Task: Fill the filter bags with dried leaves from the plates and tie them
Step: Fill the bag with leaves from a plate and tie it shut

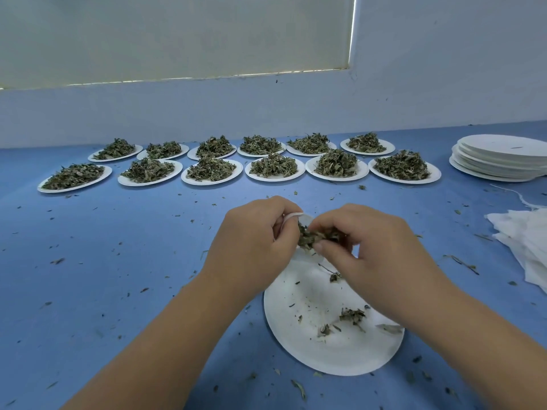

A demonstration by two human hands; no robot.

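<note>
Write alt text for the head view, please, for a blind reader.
Left hand holds a white filter bag while right hand pinches dried leaves at its mouth, above a nearly empty plate; twelve heaped plates wait on the blue table.

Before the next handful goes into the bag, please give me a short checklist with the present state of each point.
1. Left hand grips the filter bag, mouth open: ok.
2. Right hand pinches dried leaves at the bag's mouth: ok.
3. Bag's fill level: cannot tell, the hands hide it.
4. Enough leaves on the near plate for another handful: not ok, only scraps.
5. Heaped plates behind for refill: ok.
6. Spare filter bags at the right: ok.
</note>
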